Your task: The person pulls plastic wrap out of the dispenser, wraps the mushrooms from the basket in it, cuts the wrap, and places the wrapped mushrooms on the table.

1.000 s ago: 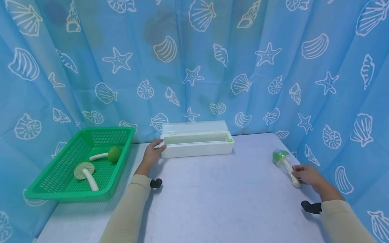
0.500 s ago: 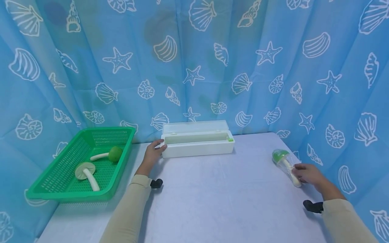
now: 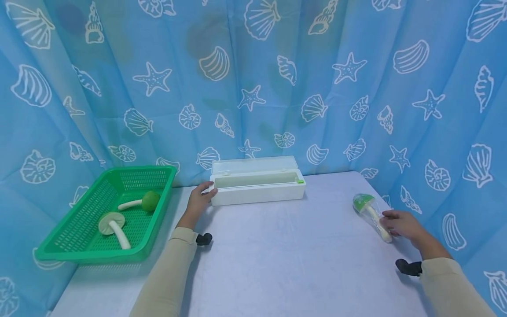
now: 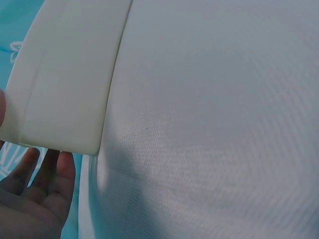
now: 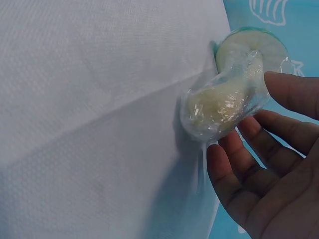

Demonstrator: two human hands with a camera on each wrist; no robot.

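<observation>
A toy mushroom with a green cap, wrapped in clear plastic film [image 3: 370, 211], lies on the table at the right. My right hand [image 3: 402, 224] is at its stem, thumb and fingers spread loosely along the film; in the right wrist view the wrapped stem [image 5: 219, 107] lies beside the fingertips. My left hand [image 3: 198, 202] grips the left end of a long white cling film box [image 3: 257, 194] with its lid raised. The left wrist view shows the box's side [image 4: 65, 74], with fingers [image 4: 65, 172] bent against its end.
A green plastic basket [image 3: 148, 244] at the left holds two unwrapped mushrooms [image 3: 149, 201], one with its pale underside up. A small green piece [image 3: 299, 181] sits on the box's right end. A blue shell-patterned curtain [image 3: 253, 66] hangs behind the white-covered table [image 3: 285, 264].
My right hand's fingers have loosened and parted slightly at the wrapped mushroom's stem. My left hand and the cling film box stay in place.
</observation>
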